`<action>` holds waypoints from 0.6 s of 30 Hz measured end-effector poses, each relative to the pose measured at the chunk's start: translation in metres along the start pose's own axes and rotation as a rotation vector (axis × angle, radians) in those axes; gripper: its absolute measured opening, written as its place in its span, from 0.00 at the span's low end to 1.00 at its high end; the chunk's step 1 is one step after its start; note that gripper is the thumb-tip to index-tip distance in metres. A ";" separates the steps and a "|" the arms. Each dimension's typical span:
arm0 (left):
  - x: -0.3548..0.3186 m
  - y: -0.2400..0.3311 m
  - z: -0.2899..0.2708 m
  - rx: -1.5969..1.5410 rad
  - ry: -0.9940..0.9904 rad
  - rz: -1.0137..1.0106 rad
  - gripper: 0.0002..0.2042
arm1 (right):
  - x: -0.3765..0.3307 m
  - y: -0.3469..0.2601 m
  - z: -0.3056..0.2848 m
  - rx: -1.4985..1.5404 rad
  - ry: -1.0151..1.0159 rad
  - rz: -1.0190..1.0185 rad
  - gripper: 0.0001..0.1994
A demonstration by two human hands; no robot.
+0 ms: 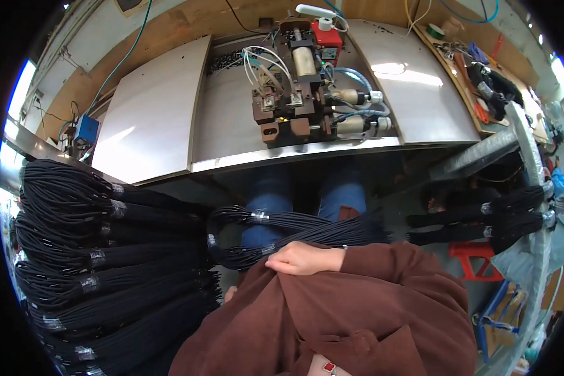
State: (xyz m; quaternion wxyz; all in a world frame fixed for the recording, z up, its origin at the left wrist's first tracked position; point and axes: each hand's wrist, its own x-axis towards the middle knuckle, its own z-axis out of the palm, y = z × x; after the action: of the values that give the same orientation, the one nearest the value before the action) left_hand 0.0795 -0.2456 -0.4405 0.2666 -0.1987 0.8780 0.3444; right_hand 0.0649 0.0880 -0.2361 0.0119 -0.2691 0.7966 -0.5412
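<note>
Item 1. Right hand (304,258): seen just below the centre of the view, coming out of a brown sleeve (388,276) from the 4 o'clock side. The fingers were curled together and closed down over the near edge of a bundle of black cords, knuckles up, fingertips tucked under and hidden.

Item 2. Left hand (230,293): only a sliver of fingers showed at 7 o'clock of the right hand, at the edge of the brown garment; whether it was spread or closed could not be told.

Item 3. Bundle of black cords (282,229): a looped hank bound with pale tape bands, lying across the person's lap over blue trousers (341,197), directly at 12 o'clock of the right hand and touching it. The loop end pointed toward 9 o'clock, the loose ends toward 3 o'clock.

Item 4. Stack of black cord bundles (94,263): many similar taped hanks piled at the 9 o'clock side of the view, well apart from the right hand.

Item 5. Further black bundles (482,216): two hanks hung at 3 o'clock, beside a grey bar.

Item 6. Metal worktable (156,119): a pale sheet surface filling the 12 o'clock half of the view, beyond the lap.

Item 7. Small machine (307,81): brown blocks, a red part, a cream cylinder, white wires and clear hoses, standing on the worktable at 12 o'clock.

Item 8. Red stool (473,260): on the floor at 3 o'clock of the right hand.
</note>
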 end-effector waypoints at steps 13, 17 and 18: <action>-0.097 0.226 -0.079 -0.065 0.259 0.849 0.07 | -0.045 0.024 -0.020 -0.401 0.193 0.076 0.14; -0.091 0.308 -0.026 0.498 -0.052 1.508 0.26 | -0.042 0.017 -0.009 -0.384 0.216 0.177 0.13; -0.081 0.312 -0.006 0.614 -0.079 1.636 0.28 | -0.042 0.015 -0.006 -0.391 0.246 0.229 0.13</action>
State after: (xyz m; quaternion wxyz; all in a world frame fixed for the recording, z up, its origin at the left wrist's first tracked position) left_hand -0.0253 -0.0230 -0.2325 0.0079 0.5863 0.7892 0.1826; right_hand 0.0925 0.1157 -0.2575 -0.0762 -0.1064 0.9068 -0.4007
